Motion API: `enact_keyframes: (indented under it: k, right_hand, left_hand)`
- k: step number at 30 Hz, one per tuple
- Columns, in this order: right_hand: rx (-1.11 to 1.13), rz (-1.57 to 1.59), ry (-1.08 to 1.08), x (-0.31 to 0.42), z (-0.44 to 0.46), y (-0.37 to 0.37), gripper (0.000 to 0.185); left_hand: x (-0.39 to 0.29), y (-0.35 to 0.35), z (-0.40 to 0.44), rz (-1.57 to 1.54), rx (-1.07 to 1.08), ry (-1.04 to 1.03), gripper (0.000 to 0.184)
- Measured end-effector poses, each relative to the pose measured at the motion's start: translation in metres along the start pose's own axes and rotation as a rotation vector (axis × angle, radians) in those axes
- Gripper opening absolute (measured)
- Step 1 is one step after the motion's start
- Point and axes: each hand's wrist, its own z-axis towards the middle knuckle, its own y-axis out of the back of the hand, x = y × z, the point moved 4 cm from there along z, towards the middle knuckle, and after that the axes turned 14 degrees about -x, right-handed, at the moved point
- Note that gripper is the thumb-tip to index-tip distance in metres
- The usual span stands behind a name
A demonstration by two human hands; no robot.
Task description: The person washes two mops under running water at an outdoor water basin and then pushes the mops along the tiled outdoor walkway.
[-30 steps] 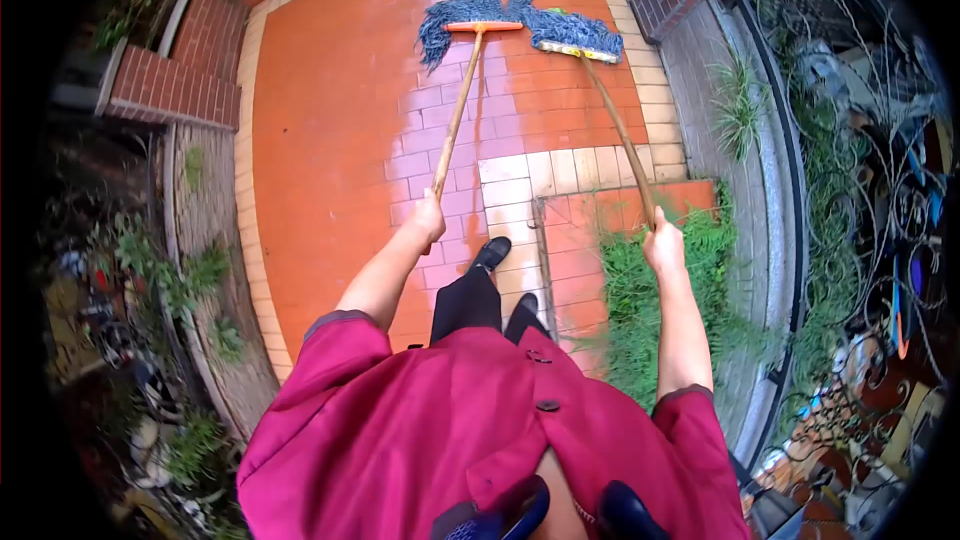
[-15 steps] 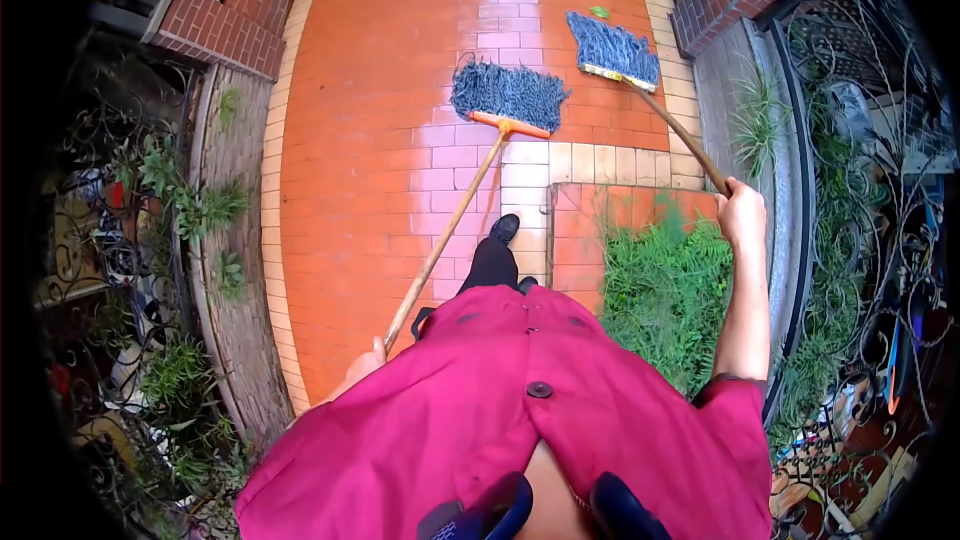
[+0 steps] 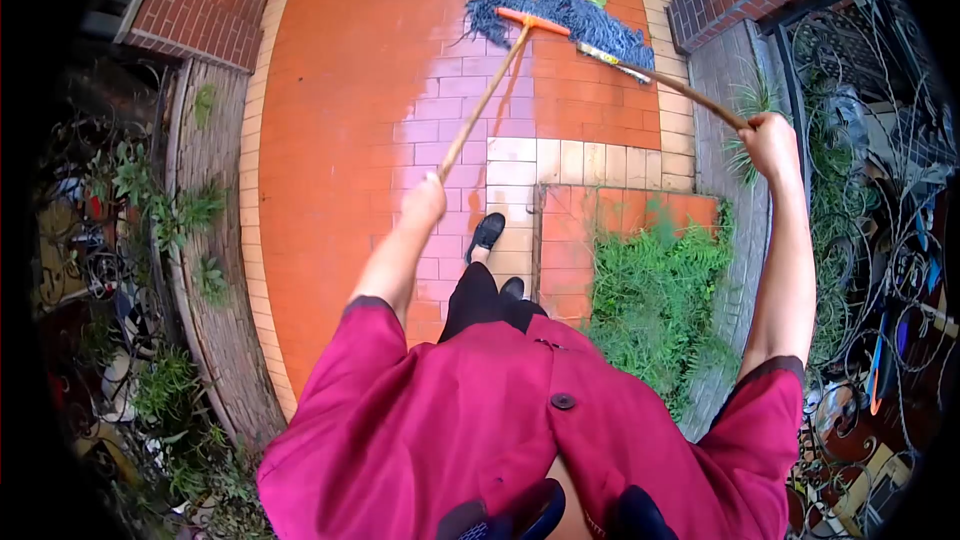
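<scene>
Wrapped round the wooden handle of the orange-headed mop (image 3: 484, 108) is my left hand (image 3: 425, 200), in front of my body. That mop's orange bar and blue-grey strands (image 3: 488, 12) rest on the tiled floor at the top middle. On the right, my right hand (image 3: 772, 145) is closed on the end of a second wooden handle (image 3: 700, 98). This handle leads to the mop with the white and yellow bar, whose blue strands (image 3: 605, 28) lie on the floor touching or close against the first mop's head.
A green leaf (image 3: 598, 1) lies behind the right mop. Beside my feet is a tile-edged bed of green plants (image 3: 660, 290). Low brick walls (image 3: 205, 18) and ledges line both sides, with curled metalwork beyond. My shoe (image 3: 486, 236) is on the tiles.
Since half a second ago, my left hand has moved forward from near my side, pushing the orange-headed mop away. My right hand has risen and moved outward, and the two mop heads have come together.
</scene>
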Motion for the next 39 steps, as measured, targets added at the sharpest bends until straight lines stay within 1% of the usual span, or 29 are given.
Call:
enact_keyframes:
  k: [1, 4, 7, 9, 10, 11, 12, 14, 15, 17, 18, 20, 21, 23, 24, 27, 28, 31, 32, 35, 36, 39]
  right_hand:
    - [0.007, -0.015, 0.009, 0.002, 0.009, -0.003, 0.026]
    - [0.025, -0.038, 0.034, 0.001, 0.037, -0.004, 0.026]
    - [0.069, -0.054, 0.093, -0.005, 0.057, 0.004, 0.027]
    - [0.071, -0.078, 0.113, -0.006, 0.073, 0.005, 0.031]
    - [0.11, -0.051, 0.1, -0.011, 0.086, -0.002, 0.035]
    - [0.075, -0.111, 0.116, -0.007, 0.094, 0.002, 0.035]
    - [0.069, -0.088, 0.113, -0.006, 0.107, 0.005, 0.034]
    - [0.077, -0.041, 0.122, -0.011, 0.14, 0.006, 0.034]
    - [0.094, -0.017, 0.135, -0.015, 0.157, 0.007, 0.034]
    - [0.103, 0.068, 0.075, -0.012, 0.185, 0.024, 0.034]
    - [0.132, 0.075, 0.077, -0.019, 0.207, 0.024, 0.034]
    - [0.17, 0.132, 0.043, -0.036, 0.245, 0.018, 0.033]
    - [0.172, 0.181, 0.013, -0.035, 0.259, 0.021, 0.032]
    - [0.194, 0.091, -0.036, -0.027, 0.285, 0.032, 0.03]
    - [0.195, 0.059, -0.066, -0.028, 0.297, 0.034, 0.029]
    - [0.204, 0.029, -0.112, -0.038, 0.337, 0.034, 0.029]
    - [0.219, 0.065, -0.092, -0.035, 0.348, 0.033, 0.029]
    - [0.231, 0.012, -0.09, -0.013, 0.375, 0.038, 0.028]
    - [0.252, -0.049, -0.102, -0.006, 0.385, 0.041, 0.028]
    - [0.263, -0.076, -0.063, -0.017, 0.431, 0.025, 0.025]
    - [0.243, -0.031, -0.036, 0.01, 0.431, 0.036, 0.029]
    - [0.267, -0.05, -0.033, 0.013, 0.467, 0.032, 0.027]
  left_hand:
    - [0.002, 0.019, 0.003, 0.031, 0.011, -0.007, 0.026]
    - [0.037, 0.046, -0.044, 0.115, 0.023, -0.017, 0.027]
    - [0.113, 0.029, -0.11, 0.225, 0.083, 0.042, 0.03]
    - [0.157, 0.03, -0.15, 0.297, 0.121, 0.099, 0.032]
    - [0.177, 0.031, -0.168, 0.329, 0.151, 0.128, 0.033]
    - [0.198, 0.038, -0.185, 0.342, 0.186, 0.154, 0.034]
    - [0.217, 0.043, -0.2, 0.35, 0.216, 0.178, 0.035]
    - [0.262, 0.043, -0.232, 0.399, 0.198, 0.204, 0.031]
    - [0.268, 0.052, -0.245, 0.419, 0.232, 0.231, 0.03]
    - [0.286, 0.069, -0.263, 0.453, 0.272, 0.263, 0.029]
    - [0.282, 0.079, -0.266, 0.498, 0.33, 0.301, 0.027]
    - [0.278, 0.089, -0.26, 0.532, 0.376, 0.374, 0.023]
    - [0.272, 0.098, -0.252, 0.502, 0.344, 0.445, 0.027]
    - [0.243, 0.122, -0.232, 0.425, 0.414, 0.602, 0.03]
    - [0.223, 0.14, -0.222, 0.444, 0.412, 0.619, 0.031]
    - [0.194, 0.175, -0.196, 0.438, 0.414, 0.629, 0.031]
    - [0.189, 0.184, -0.191, 0.435, 0.421, 0.627, 0.031]
    - [0.174, 0.201, -0.172, 0.403, 0.418, 0.619, 0.031]
    - [0.17, 0.205, -0.168, 0.388, 0.419, 0.612, 0.031]
    - [0.161, 0.207, -0.152, 0.348, 0.424, 0.599, 0.031]
    - [0.16, 0.206, -0.147, 0.334, 0.424, 0.597, 0.031]
    - [0.154, 0.201, -0.128, 0.29, 0.423, 0.594, 0.031]
